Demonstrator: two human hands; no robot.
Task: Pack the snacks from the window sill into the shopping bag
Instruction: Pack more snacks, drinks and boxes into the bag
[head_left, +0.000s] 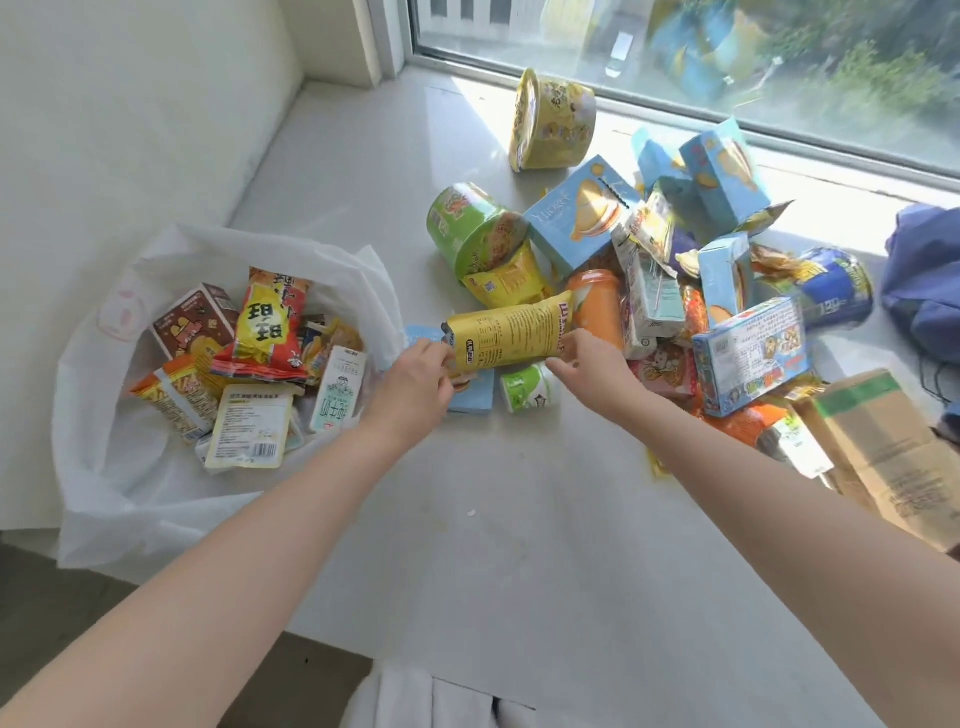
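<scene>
A yellow snack packet (506, 338) is held lengthwise above the white window sill (493, 519). My left hand (415, 384) grips its left end and my right hand (592, 374) pinches its right end. To the left stands the open white shopping bag (104, 467), holding several snacks, among them a red packet (270, 327) and a brown carton (192, 322). A heap of snacks lies to the right: light-blue boxes (576, 218), a green cup (472, 228), a yellow tub (550, 122), an orange jar (597, 306). Below the packet lie a small green cup (527, 389) and a flat blue packet (475, 397).
The window pane (727, 62) runs along the sill's far edge. A cardboard box (883, 447) sits at the right edge, with dark blue fabric (924, 280) behind it. A white wall (130, 130) rises behind the bag. The floor (78, 597) shows lower left.
</scene>
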